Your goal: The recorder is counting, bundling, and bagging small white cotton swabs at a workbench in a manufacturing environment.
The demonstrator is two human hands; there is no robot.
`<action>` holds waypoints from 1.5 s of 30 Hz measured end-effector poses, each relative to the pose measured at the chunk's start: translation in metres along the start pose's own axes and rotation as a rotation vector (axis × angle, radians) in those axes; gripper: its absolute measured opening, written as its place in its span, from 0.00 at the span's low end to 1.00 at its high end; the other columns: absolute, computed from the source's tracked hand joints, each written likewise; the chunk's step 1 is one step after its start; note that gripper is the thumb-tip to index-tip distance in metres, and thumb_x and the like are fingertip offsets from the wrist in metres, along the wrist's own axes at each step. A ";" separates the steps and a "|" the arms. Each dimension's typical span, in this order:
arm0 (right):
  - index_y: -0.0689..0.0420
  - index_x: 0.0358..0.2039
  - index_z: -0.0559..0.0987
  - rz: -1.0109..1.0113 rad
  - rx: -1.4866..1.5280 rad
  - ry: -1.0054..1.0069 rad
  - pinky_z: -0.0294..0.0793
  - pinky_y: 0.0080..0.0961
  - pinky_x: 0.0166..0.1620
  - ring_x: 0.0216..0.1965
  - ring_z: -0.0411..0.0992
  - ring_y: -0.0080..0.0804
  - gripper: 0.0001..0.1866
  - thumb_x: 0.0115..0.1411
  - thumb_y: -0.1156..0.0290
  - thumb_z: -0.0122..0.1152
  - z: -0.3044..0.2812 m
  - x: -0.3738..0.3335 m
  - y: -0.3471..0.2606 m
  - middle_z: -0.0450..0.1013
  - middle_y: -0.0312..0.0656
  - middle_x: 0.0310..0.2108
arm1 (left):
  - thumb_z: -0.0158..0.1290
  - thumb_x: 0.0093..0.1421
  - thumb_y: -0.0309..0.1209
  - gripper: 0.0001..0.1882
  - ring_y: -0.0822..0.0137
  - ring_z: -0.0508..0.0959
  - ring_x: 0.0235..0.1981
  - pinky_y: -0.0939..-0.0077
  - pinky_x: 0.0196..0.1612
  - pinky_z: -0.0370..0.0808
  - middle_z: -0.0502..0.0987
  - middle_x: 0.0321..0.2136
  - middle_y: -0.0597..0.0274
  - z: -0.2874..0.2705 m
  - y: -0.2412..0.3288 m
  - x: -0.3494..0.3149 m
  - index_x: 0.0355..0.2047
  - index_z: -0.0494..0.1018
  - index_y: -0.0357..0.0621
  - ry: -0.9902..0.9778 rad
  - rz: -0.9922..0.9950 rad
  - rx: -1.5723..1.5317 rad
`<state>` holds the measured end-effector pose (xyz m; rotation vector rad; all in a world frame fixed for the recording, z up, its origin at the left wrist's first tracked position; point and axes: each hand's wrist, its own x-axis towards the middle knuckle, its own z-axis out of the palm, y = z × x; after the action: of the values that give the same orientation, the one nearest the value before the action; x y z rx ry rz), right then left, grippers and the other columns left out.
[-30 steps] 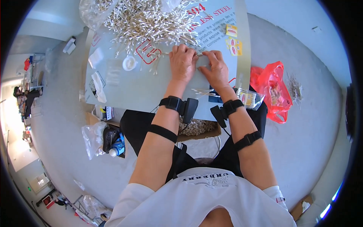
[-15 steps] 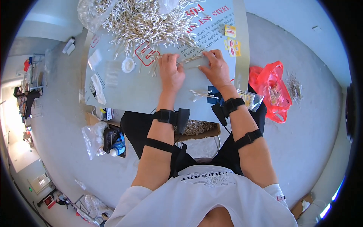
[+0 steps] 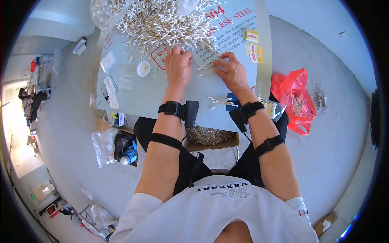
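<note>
A large heap of cotton swabs [image 3: 162, 24] lies at the far side of the table, with white tips and pale sticks. My left hand [image 3: 178, 68] is at its near edge, fingers bent down and close together; their tips are hidden from me. To its right, my right hand [image 3: 233, 73] has thumb and forefinger bent round the ends of a few cotton swabs [image 3: 208, 67], which point left over the tabletop. A small crossed bunch of swabs [image 3: 221, 101] rests by my right wrist, partly over a dark blue piece [image 3: 232, 101].
A round white tub [image 3: 143, 69] and white wipes [image 3: 110, 93] lie left on the table [image 3: 142, 106]. Yellow packets [image 3: 251, 35] are at the right. Beside the table sits a red plastic bag [image 3: 298, 101]; below its front edge, a carton of swabs [image 3: 210, 137].
My left hand has moved away from my right, up to the heap's edge. The right hand stays near its place with the swabs. The whole view has shifted slightly.
</note>
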<state>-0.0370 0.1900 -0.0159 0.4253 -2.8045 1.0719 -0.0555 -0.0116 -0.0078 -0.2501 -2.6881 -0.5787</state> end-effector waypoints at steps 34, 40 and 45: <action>0.57 0.27 0.78 0.142 0.260 -0.177 0.74 0.32 0.40 0.36 0.74 0.42 0.08 0.45 0.76 0.67 -0.036 -0.054 0.001 0.70 0.39 0.35 | 0.61 0.50 0.32 0.12 0.47 0.73 0.41 0.55 0.45 0.71 0.74 0.34 0.51 -0.026 -0.007 -0.046 0.31 0.71 0.40 0.098 -0.433 0.231; 0.57 0.26 0.78 0.161 0.308 -0.202 0.73 0.31 0.40 0.36 0.73 0.41 0.08 0.43 0.75 0.67 -0.038 -0.054 -0.003 0.70 0.39 0.35 | 0.61 0.51 0.30 0.09 0.50 0.73 0.40 0.53 0.41 0.70 0.74 0.31 0.56 -0.027 -0.018 -0.053 0.29 0.72 0.42 -0.067 -0.599 0.125; 0.57 0.26 0.77 0.089 0.254 -0.195 0.73 0.32 0.40 0.37 0.73 0.41 0.08 0.43 0.75 0.67 -0.040 -0.057 0.001 0.71 0.38 0.35 | 0.60 0.50 0.26 0.08 0.52 0.72 0.36 0.54 0.37 0.69 0.72 0.28 0.58 -0.023 0.000 -0.072 0.27 0.71 0.43 -0.055 -0.338 0.084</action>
<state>0.0173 0.2297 0.0019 0.4558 -2.8858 1.4914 0.0173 -0.0279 -0.0173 0.2189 -2.8189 -0.5586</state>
